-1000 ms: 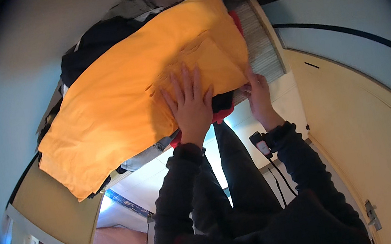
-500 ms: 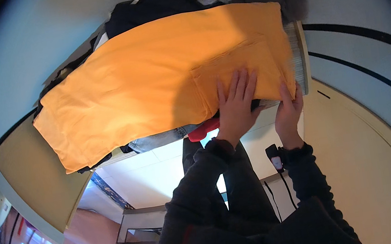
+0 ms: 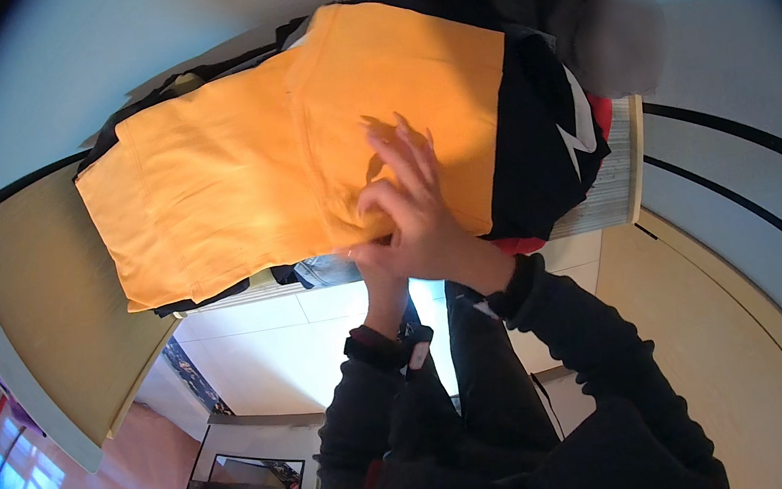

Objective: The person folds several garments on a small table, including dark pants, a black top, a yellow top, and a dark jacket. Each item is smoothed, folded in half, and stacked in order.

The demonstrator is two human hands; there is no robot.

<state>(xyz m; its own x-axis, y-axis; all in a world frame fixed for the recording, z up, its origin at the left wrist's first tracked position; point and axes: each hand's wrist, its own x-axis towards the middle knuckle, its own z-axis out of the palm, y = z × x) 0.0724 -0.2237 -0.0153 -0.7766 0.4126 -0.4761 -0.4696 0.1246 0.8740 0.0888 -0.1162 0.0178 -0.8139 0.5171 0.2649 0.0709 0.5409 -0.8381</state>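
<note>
An orange piece of cloth [image 3: 210, 180] lies spread over a pile of clothes, its right part doubled back over the middle. My right hand [image 3: 426, 209] is over the folded part near its close edge, fingers apart and slightly blurred, with one finger bent. My left hand [image 3: 384, 276] is at the near edge of the cloth, just below the right hand. Its fingers are largely hidden there, so its grip does not show. A black garment with a white patch [image 3: 538, 146] lies uncovered to the right of the orange cloth.
The pile rests on a narrow board [image 3: 611, 196] with a raised right end. A light wooden panel [image 3: 63, 283] stands at the left. Red cloth [image 3: 519, 246] and blue denim [image 3: 326, 270] stick out from under the pile. Dark clothing [image 3: 617, 28] lies at the back right.
The right end of the orange cloth has been folded leftward, baring the black garment. Both hands have moved left, from its right corner to near its middle.
</note>
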